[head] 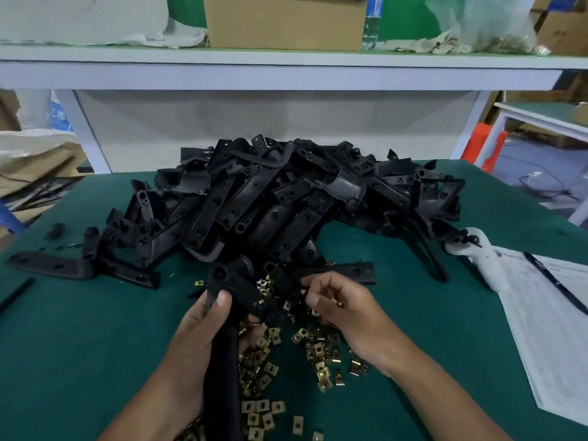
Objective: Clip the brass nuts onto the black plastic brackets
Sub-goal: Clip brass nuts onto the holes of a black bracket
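Note:
My left hand [203, 326] grips a long black plastic bracket [229, 300], thumb pressed on its upper part. The bracket runs from the pile down toward me. My right hand [343, 310] hovers just right of the bracket's top end, fingers curled, with a brass nut [336, 302] held among them. Several loose brass nuts [318, 351] lie scattered on the green table below and between my hands. A large heap of black brackets [273, 198] fills the middle of the table behind my hands.
The green table [79, 345] carries printed paper sheets [553, 323] with a pen at the right, beside a white object [483, 259]. A black bracket [63, 265] lies apart at the left. A white shelf [286, 68] with a cardboard box [283, 20] stands behind.

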